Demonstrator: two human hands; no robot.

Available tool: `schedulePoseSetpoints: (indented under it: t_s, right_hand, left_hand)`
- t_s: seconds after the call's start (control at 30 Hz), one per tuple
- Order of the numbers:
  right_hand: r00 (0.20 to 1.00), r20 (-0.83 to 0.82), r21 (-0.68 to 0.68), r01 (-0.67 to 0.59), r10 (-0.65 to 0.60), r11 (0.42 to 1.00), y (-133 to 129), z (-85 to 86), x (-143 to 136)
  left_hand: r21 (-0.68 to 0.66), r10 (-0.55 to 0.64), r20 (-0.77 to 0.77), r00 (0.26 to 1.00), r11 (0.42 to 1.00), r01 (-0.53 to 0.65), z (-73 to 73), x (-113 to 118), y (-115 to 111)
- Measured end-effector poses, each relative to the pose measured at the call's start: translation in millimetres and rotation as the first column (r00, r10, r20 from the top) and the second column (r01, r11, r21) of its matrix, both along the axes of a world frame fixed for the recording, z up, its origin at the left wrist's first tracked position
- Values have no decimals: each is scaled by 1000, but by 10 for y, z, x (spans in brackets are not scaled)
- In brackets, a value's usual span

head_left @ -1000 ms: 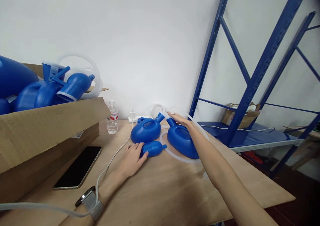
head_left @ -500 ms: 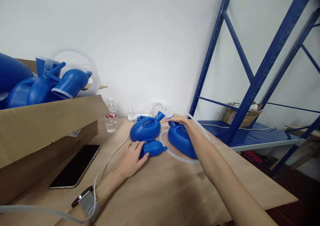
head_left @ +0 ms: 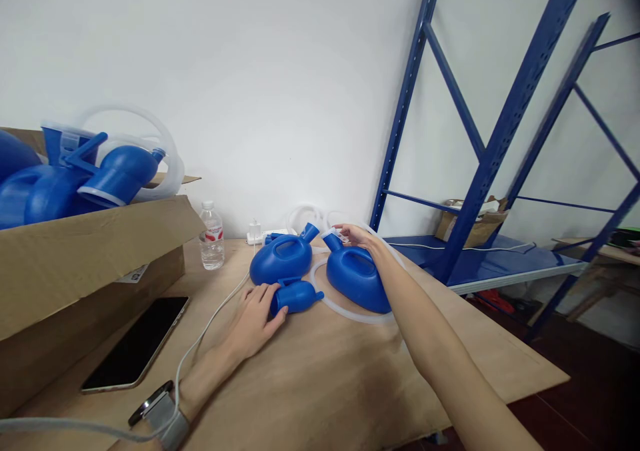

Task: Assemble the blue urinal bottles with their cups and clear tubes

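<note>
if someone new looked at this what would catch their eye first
Probably the two blue jugs side by side on the wooden table, the right hand at the neck of one. In front of the other, the left hand holds a smaller blue piece. At far left, a cardboard box brims with more blue parts.

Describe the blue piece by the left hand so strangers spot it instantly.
On the table sit two blue jugs. In front of the left one, touched by the left hand, lies the blue piece; it is smaller than either jug and ends in a thin nozzle.
</note>
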State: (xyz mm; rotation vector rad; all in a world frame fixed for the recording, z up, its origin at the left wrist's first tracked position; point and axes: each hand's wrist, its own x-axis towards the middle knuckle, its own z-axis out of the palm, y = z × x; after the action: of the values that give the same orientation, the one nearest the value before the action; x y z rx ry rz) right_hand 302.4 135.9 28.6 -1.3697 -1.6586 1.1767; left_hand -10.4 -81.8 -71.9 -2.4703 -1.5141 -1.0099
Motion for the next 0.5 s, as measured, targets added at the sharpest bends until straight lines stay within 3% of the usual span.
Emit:
schedulePoseSetpoints:
  t_s: [0.27,0.5]
  right_hand:
    - [995,25,66,-101,100,993,-80,-22,26]
    - [954,265,368,-232,137,901,-108,30,-50]
  left_hand:
    - [-45,1,-5,1000,999,-1,3,1,-12]
    - [-76,0,-6,1000,997,0,58,3,-34]
